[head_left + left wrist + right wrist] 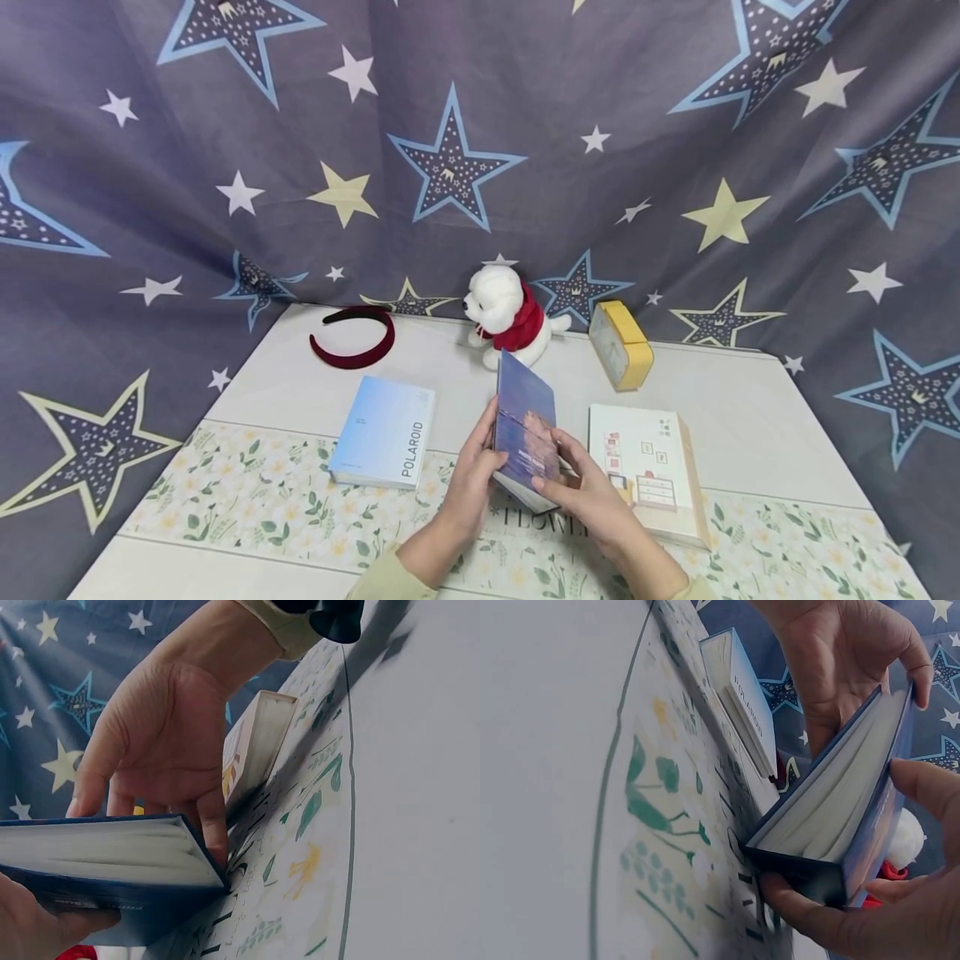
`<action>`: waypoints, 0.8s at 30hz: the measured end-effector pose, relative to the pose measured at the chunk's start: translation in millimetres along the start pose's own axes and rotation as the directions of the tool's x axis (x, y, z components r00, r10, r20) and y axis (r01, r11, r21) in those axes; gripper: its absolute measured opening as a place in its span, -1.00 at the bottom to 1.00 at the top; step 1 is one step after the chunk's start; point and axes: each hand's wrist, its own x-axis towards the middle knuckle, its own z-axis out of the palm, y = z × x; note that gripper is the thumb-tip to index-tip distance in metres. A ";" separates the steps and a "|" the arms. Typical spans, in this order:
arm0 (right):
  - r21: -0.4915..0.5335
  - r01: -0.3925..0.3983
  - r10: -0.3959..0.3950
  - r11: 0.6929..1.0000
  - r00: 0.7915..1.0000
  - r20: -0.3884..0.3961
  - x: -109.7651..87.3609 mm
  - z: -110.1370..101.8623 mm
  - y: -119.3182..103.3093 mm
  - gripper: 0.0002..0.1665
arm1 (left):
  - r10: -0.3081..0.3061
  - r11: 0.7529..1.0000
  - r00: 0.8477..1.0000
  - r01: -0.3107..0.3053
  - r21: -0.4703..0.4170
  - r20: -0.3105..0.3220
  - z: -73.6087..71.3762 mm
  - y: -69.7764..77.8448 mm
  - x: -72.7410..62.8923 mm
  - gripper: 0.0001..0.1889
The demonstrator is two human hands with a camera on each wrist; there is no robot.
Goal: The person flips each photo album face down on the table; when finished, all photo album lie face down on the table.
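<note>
A blue-purple photo album [525, 400] is held tilted above the table by both hands. My left hand [472, 479] grips its left side, with the thumb on the front cover. On the opposite side, my right hand [592, 496] holds the lower right part, its thumb near the bottom edge. The covers stand slightly apart at the page edges, and the pale pages [840, 780] show between them in the right wrist view. In the left wrist view the dark blue cover [150, 915] faces down, with left-hand fingers against it.
A light blue POLAROID album [384, 433] lies to the left, a white illustrated book [637, 450] to the right. Farther back are a dark red headband [386, 337], a white plush dog [495, 296] in red and a yellow clock-like box [633, 358]. A star-patterned curtain hangs behind.
</note>
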 end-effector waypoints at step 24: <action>-0.278 0.102 -0.118 0.955 0.992 -0.040 -2.5 -2.3 2.8 0.00 | -0.094 0.938 0.991 0.120 0.325 -0.093 -29.4 -8.0 0.1 -0.37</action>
